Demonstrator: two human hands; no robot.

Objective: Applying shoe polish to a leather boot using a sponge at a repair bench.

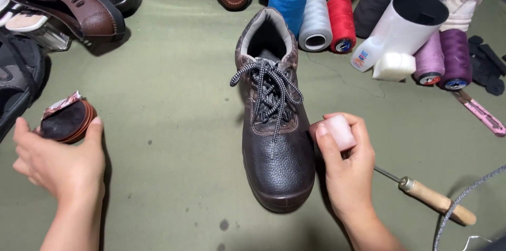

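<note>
A dark brown leather boot (pixel 276 151) with black-and-white checked laces stands upright in the middle of the green mat, toe toward me. My right hand (pixel 348 172) holds a pale pink block (pixel 340 131) against the boot's right side. My left hand (pixel 55 158) rests at the left, fingers curled around a small round tin of dark polish (pixel 66 120) with foil peeled back at its rim.
A wooden-handled awl (pixel 432 198) lies right of my right hand. Thread spools (pixel 316 21), a white bottle with a black cup (pixel 400 35) and a pink cutter (pixel 482 114) crowd the far right. Shoes and sandals (pixel 68 3) line the left and back edge.
</note>
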